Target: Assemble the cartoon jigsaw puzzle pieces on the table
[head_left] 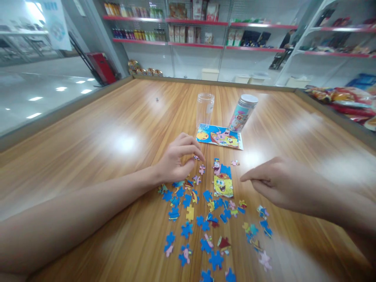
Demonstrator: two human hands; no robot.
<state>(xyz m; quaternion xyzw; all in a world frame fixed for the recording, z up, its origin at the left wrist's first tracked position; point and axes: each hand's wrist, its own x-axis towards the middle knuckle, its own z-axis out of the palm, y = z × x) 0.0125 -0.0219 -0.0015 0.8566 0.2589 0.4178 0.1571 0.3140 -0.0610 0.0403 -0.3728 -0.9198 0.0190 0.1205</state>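
Several loose jigsaw pieces (205, 231), mostly blue, lie scattered on the wooden table (111, 133). A joined block of pieces (222, 181) with a yellow cartoon figure lies among them. My left hand (178, 158) hovers over the left of the pile, its fingers curled and pinching a small piece (196, 157). My right hand (272, 182) is to the right of the joined block, fingers bunched together and pointing left toward it; I cannot make out anything in them.
A printed picture card (219, 136) lies beyond the pieces. Behind it stand an open clear plastic tube (205, 107) and a lidded tube with a printed label (243, 112). Snack bags (343, 98) sit at the right edge. Shop shelves line the back wall.
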